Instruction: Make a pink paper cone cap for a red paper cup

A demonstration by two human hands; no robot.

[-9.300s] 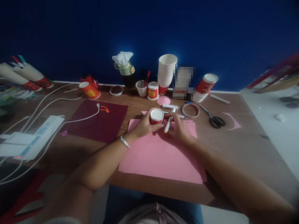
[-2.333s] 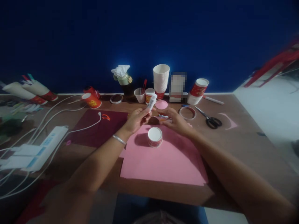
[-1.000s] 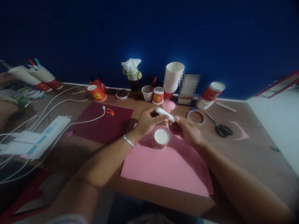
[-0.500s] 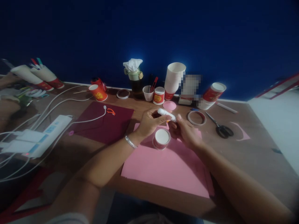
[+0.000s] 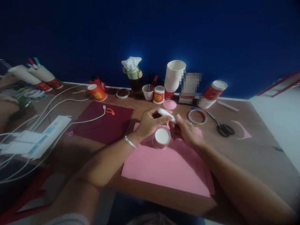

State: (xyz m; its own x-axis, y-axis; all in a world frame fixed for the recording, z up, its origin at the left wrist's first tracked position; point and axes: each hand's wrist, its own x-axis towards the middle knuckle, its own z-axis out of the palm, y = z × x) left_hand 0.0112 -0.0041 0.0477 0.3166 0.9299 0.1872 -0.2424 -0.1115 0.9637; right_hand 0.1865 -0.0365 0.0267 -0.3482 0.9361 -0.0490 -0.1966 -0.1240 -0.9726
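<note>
Between my hands is a short white tube (image 5: 165, 114), tilted down to the right; its kind is not clear. My left hand (image 5: 152, 122) is closed around its middle, thumb along the near side. My right hand (image 5: 186, 128) is closed at the tube's right end, with most of its fingers hidden. A spot of orange shows just under the tube. Below the hands an upturned paper cup (image 5: 162, 136) stands on pink paper (image 5: 161, 168), apart from both hands. A pink paper disc (image 5: 169, 104) lies just beyond them.
Scissors (image 5: 225, 130) and a tape roll (image 5: 197, 117) lie to the right. Stacked paper cups (image 5: 174, 76) and a bottle (image 5: 134, 76) stand along the wall. At left are maroon paper (image 5: 100, 122), a power strip (image 5: 51, 134) with cables, and another person's arm (image 5: 8, 109).
The view has shifted slightly. Both hands remain on the white tube, whose right end now sits a little lower. The upturned cup stays where it was on the pink paper.
</note>
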